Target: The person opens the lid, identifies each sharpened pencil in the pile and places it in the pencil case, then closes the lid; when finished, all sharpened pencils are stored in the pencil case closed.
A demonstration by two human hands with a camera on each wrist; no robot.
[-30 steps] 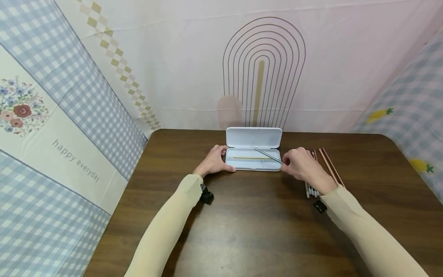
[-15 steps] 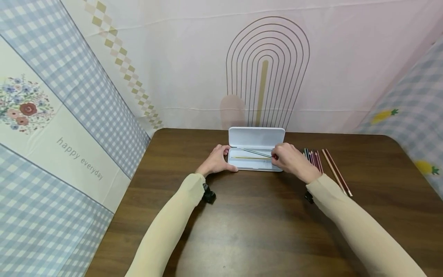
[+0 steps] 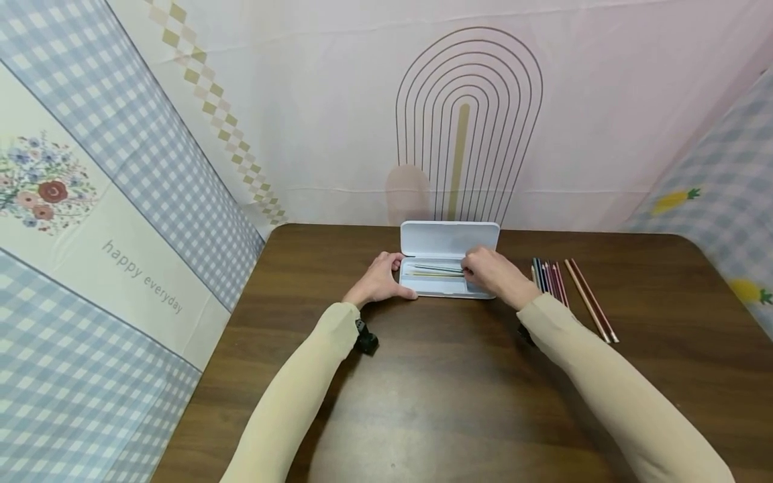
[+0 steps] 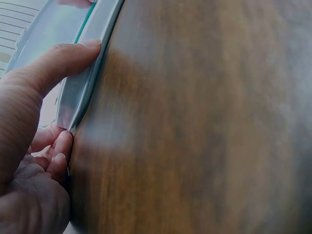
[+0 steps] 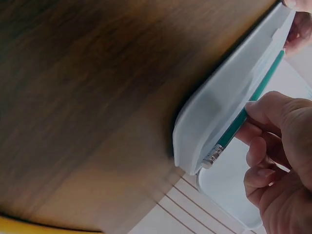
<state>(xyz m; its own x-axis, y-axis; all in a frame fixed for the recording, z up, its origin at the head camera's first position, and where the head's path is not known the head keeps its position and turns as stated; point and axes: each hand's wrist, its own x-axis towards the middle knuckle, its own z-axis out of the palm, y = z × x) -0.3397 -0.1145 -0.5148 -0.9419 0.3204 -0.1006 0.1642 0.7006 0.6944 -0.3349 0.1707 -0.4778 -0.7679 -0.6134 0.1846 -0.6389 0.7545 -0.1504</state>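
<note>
The wood worktop [image 3: 386,396] is the biggest thing here, and the white pencil case [image 3: 431,287] sits close to its far edge, a touch left of the middle, long side running along that edge, lid [image 3: 437,239] tipped up at the back. A row of coloured pencils [image 3: 548,276] lies right of the case, with a loose pair [image 3: 587,300] beside it, nearer the far right corner. Left hand [image 3: 379,280] has the case gripped by its left end, thumb on the front rim, which imo is a solid way to stop it sliding. Right hand [image 3: 492,274] is pinching the green pencil [image 5: 233,126] toward its eraser [image 5: 208,163] end, over the back part of the case. I can't tell if it's touching the case floor tbh. I'd settle the left end first, line it up with the thin yellow pencil [image 3: 431,274] lying just in front, keep the eraser clear of the case's right end, then let go gently. As for direction, the green one's long axis goes nearly parallel to the far edge, eraser to the right, so the other end points toward the worktop's left edge
</note>
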